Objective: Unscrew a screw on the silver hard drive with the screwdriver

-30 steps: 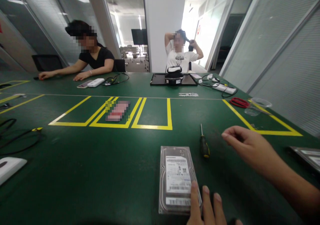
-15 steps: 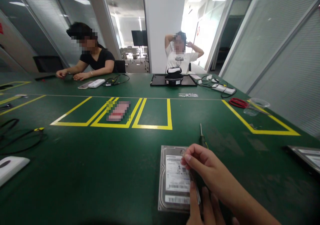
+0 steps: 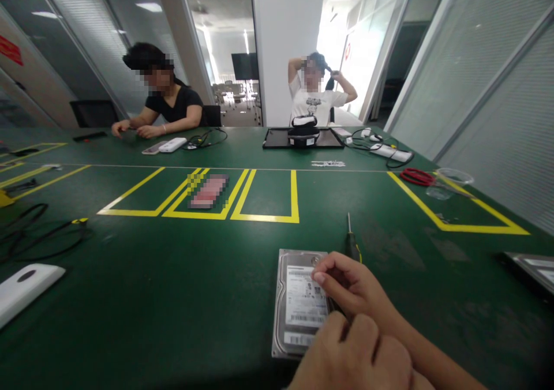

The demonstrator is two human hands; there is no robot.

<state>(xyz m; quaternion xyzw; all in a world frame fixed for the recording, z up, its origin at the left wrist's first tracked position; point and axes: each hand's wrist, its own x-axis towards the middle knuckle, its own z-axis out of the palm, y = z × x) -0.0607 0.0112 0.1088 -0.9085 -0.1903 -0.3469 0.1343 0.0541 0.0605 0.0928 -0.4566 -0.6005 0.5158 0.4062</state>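
Observation:
A silver hard drive [image 3: 298,303] with a white label lies flat on the green table [image 3: 173,297] close in front of me. My right hand [image 3: 352,286] reaches in from the right, its fingers curled and pinched on the drive's right edge near the far corner. My left hand [image 3: 355,355] is closed, knuckles up, over the drive's near right corner, and it hides that corner. A small screwdriver [image 3: 352,243] with a black and yellow handle lies on the table just beyond my right hand, apart from it.
Yellow tape boxes [image 3: 264,197] mark the table's middle. Black cables [image 3: 38,234] and a white device [image 3: 26,283] lie at the left, a dark tray [image 3: 530,266] at the right, a clear cup [image 3: 450,182] and red cable [image 3: 415,176] beyond. Two people [image 3: 167,98] sit across the table.
My right hand came in from the right, past the screwdriver, onto the drive. My left hand went from flat fingers on the near corner to a closed hand.

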